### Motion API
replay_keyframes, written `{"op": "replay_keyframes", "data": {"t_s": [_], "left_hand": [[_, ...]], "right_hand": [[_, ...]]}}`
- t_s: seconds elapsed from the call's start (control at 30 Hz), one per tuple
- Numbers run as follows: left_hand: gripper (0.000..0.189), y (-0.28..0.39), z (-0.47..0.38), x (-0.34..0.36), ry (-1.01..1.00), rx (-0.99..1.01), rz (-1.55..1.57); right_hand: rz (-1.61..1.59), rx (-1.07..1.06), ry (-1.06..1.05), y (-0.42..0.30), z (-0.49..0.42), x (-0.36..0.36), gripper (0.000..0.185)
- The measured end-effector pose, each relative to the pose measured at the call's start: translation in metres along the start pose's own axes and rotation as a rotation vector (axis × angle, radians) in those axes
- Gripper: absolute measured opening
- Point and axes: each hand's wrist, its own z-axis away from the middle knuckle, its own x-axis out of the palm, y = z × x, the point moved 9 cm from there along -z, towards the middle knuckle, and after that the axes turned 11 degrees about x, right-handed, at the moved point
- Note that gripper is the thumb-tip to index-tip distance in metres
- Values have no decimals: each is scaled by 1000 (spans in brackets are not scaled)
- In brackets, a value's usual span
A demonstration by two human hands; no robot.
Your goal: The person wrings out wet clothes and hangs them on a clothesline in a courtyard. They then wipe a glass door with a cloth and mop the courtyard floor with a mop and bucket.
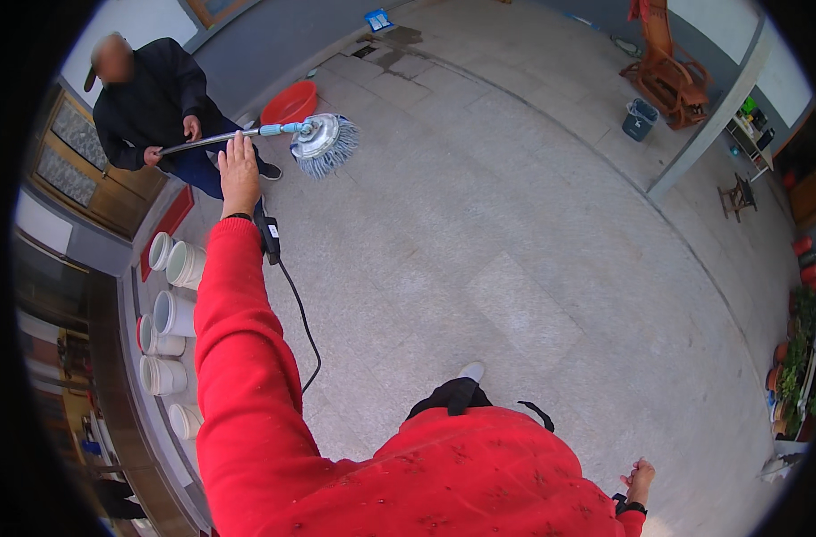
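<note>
My left hand (238,176) reaches out at the upper left with its fingers extended, overlapping the metal handle of a mop (213,139). Whether it touches the handle cannot be told. Both hands of another person (156,101) are on that handle. The round mop head (326,146), with grey-blue strands, points to the right, off the floor. A black device (271,240) with a black cable is beside my left wrist. Low at the right, my right hand (639,475) hangs near my side with its fingers partly bent, and nothing is seen in it.
A red plastic basin (289,102) stands by the wall behind the mop. Several white buckets (174,314) line the left side near a red mat (167,231). At the upper right are a bin (640,121), a wooden chair (669,80), a post (706,114) and a small stool (738,197).
</note>
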Motion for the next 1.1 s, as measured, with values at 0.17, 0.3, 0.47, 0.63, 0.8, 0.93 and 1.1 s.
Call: {"op": "replay_keyframes", "data": {"t_s": [0.17, 0.3, 0.47, 0.63, 0.8, 0.93, 1.1], "left_hand": [[75, 35, -37, 46, 54, 144, 150], [102, 105, -53, 93, -140, 332, 233], [16, 231, -39, 91, -192, 642, 654], [31, 318, -4, 29, -413, 1020, 499], [37, 509, 93, -80, -454, 1249, 785], [39, 683, 256, -260, -233, 1464, 951], [33, 801, 434, -576, -151, 1536, 1669]], "right_hand": [[91, -10, 79, 9, 53, -1, 26], [102, 49, 68, 32, 91, -3, 24], [84, 77, 145, 64, 106, -4, 18], [18, -22, 139, 101, 124, 39, 25], [-32, 46, 148, 193, 158, 52, 29], [-254, 89, 213, 301, 163, -25, 30], [-359, -22, 499, 379, 188, -195, 28]]}}
